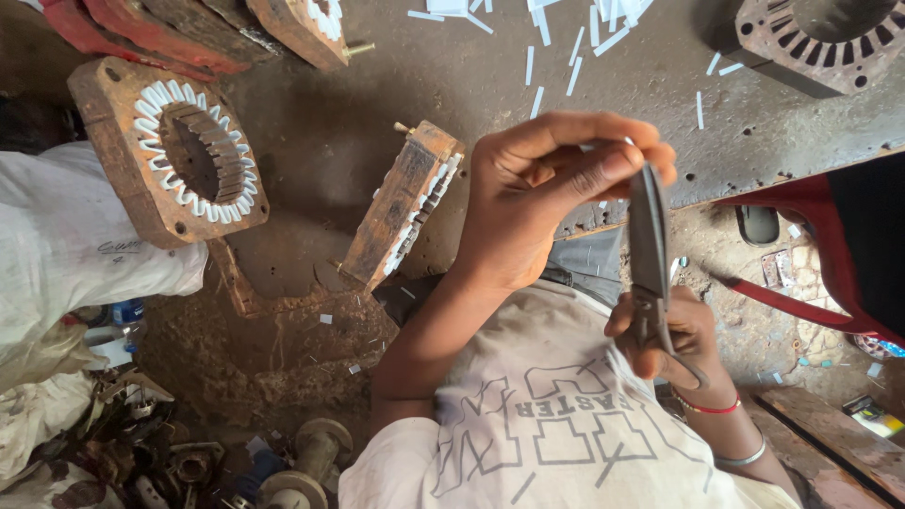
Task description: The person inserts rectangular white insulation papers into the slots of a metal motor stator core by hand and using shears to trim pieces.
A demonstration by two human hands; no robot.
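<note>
- Grimy workbench (377, 123) carries rusty stator cores (170, 151).
- We find scissors (649, 254) upright (tips upward), above the lap.
- Right hand (683, 339) grips the handles.
- Left hand (556, 188) pinches a white strip (603, 146) at the blades.

A pair of dark metal scissors (649, 247) is standing nearly upright, blades closed and pointing away from the body; its tips are meeting a small white paper strip (591, 148), which is lying mostly hidden behind fingers.
</note>
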